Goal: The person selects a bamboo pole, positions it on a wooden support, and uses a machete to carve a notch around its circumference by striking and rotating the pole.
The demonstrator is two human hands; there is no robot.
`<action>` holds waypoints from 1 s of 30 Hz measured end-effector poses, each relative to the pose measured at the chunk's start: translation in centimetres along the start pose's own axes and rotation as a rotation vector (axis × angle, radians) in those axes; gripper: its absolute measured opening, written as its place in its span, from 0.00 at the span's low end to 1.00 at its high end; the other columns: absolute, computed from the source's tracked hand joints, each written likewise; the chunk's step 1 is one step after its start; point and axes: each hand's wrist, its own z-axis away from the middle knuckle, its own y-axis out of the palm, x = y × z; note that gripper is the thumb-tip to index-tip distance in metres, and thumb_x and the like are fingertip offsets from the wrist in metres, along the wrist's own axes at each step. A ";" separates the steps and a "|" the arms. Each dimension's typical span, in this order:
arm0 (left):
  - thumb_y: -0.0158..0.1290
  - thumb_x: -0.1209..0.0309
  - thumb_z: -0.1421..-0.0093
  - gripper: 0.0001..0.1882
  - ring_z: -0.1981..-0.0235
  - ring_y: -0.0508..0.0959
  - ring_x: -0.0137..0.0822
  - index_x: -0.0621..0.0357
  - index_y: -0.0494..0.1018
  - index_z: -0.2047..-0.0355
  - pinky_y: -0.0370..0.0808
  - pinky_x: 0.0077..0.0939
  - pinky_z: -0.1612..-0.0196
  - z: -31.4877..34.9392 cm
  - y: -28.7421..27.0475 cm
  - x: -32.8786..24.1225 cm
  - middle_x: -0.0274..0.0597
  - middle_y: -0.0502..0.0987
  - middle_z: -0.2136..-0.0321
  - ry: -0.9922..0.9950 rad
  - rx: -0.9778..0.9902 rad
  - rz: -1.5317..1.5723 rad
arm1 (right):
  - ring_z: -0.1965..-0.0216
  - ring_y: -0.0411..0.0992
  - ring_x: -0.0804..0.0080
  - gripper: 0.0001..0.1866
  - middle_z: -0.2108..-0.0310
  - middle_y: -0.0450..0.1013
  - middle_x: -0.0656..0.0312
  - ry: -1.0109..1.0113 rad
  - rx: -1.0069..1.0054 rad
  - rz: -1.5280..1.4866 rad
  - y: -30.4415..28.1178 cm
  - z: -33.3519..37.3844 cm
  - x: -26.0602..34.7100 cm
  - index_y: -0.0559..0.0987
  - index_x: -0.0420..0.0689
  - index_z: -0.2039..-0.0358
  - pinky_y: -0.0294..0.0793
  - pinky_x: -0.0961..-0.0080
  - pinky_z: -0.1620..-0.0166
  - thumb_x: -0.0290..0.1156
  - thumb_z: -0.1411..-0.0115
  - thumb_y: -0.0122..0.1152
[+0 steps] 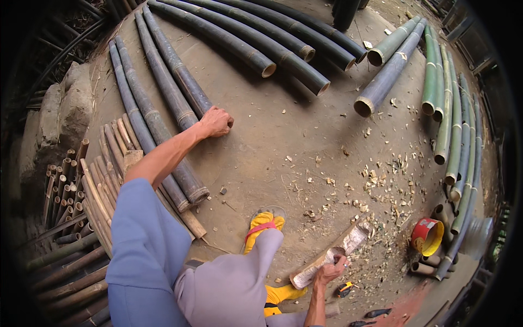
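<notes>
My left hand reaches out at the left of centre, its fingers curled over the near end of a dark bamboo pole. That pole lies on the ground beside several others, and the hand hides its end. Low and right of centre, my right hand is closed at a hollowed wooden piece with a pale, chipped inner face. Something dark shows at its fingers, too small to name. A yellow and black tape measure lies just beyond this hand.
Wood chips litter the ground on the right. A red tin with a yellow inside lies near green bamboo poles. More dark poles lie at the far side. Short cut lengths are stacked at left. Dark-handled tools lie lower right.
</notes>
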 end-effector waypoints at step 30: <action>0.65 0.74 0.62 0.28 0.47 0.73 0.38 0.51 0.73 0.56 0.66 0.39 0.44 -12.1 -8.5 0.9 0.37 0.77 0.56 0.110 -0.430 -0.318 | 0.70 0.62 0.50 0.12 0.72 0.62 0.47 -0.004 0.014 0.016 -0.2 0.1 0.6 0.68 0.34 0.72 0.62 0.58 0.65 0.18 0.59 0.38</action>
